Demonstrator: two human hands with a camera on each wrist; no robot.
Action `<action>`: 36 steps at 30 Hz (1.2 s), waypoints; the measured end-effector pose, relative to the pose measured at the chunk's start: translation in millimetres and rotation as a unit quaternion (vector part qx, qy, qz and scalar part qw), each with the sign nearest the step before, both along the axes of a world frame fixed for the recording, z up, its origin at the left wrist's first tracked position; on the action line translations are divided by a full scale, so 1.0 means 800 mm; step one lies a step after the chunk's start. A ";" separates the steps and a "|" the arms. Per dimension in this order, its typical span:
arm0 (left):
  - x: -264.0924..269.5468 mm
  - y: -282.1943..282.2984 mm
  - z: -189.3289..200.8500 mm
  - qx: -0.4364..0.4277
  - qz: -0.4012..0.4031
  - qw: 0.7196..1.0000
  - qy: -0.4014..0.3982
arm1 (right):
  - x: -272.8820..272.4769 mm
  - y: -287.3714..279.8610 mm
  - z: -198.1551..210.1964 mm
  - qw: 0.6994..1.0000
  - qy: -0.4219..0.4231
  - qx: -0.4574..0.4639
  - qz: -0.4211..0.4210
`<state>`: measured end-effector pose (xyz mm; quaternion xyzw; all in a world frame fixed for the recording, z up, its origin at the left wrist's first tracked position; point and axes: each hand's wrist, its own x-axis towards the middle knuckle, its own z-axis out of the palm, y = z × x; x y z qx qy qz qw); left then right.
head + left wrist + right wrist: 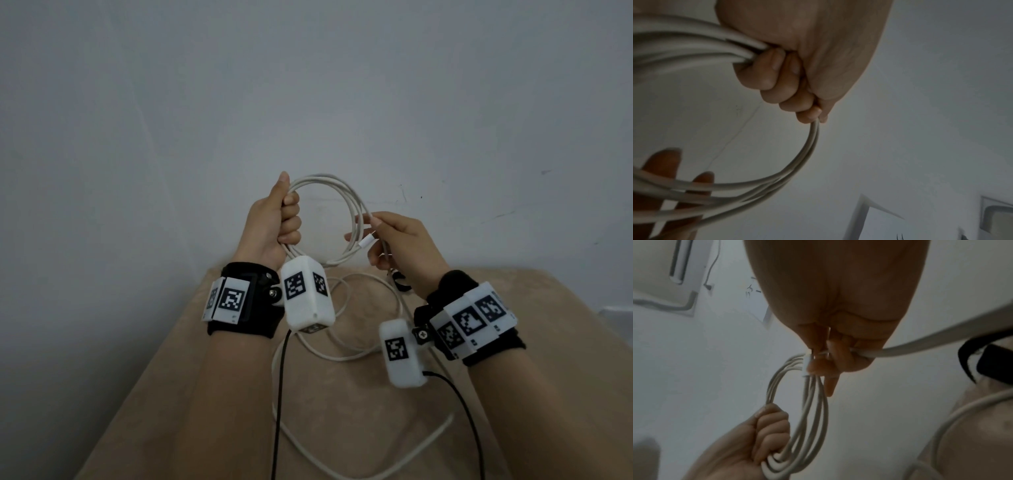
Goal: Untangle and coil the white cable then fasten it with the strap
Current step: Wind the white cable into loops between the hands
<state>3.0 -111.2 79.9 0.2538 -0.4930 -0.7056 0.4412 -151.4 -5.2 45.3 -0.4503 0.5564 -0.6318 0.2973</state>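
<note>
Head view: left hand (274,222) fists round several loops of the thin white round-section cable (346,202), held up in front of a plain grey wall (308,85); right hand (400,246) pinches the run just behind the small white plug end (366,242), other fingers loosely spread. Rest of the cable lies slack in wide curves on the beige cloth-covered desk (531,342), w/ a black strap (399,281) apparently dangling just below the right hand. Judgement: cable is light, soft, springy, so loops will want to fan open; best held where the turns bunch, w/ a firm wrap grip, and fed near the free run, not by the plug. Black wrist-cam leads (281,377) hang over the slack and could snag it. Left wrist view: the left hand's curled fingers (777,78) clamp approx four strands together; the coil (797,162) arcs down, strands slightly spread; blurred right fingertips behind it. Right wrist view: right hand (830,356) nips the cable next to the plug (805,365) against the coil (813,410), free run trailing off right; the left fist (766,434) grips the coil's far side. Black strap piece (986,360) at right edge, an air-con unit (670,272) on the wall. Nothing else blocks the coil.
</note>
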 end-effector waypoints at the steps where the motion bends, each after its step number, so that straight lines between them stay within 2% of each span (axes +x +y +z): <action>1: 0.000 0.000 0.000 0.004 0.002 1.000 0.005 | 0.001 0.001 0.002 1.000 -0.018 -0.004 0.010; 9: -0.001 -0.006 -0.002 0.056 0.011 0.997 0.052 | 0.001 0.007 0.009 0.979 -0.176 -0.014 0.099; 15: -0.004 -0.007 -0.003 0.073 -0.003 0.994 0.075 | 0.007 0.002 0.002 0.996 -0.055 -0.016 0.071; 22: -0.006 -0.005 -0.003 0.079 -0.035 0.994 0.066 | 0.004 0.000 -0.001 0.994 -0.087 -0.052 0.045; 25: -0.002 -0.006 -0.004 0.060 -0.022 0.998 -0.006 | 0.001 0.001 -0.001 0.998 -0.046 -0.049 0.018; 29: 0.003 -0.004 -0.010 -0.061 0.012 0.986 -0.156 | -0.003 0.003 0.001 0.989 0.146 0.008 -0.029; 31: 0.004 0.002 -0.008 -0.115 -0.012 0.968 -0.222 | -0.003 0.004 0.001 0.973 0.225 0.039 -0.029; 36: -0.006 0.019 -0.002 -0.238 -0.051 0.903 -0.354 | 0.002 0.008 0.008 0.955 0.292 0.059 -0.006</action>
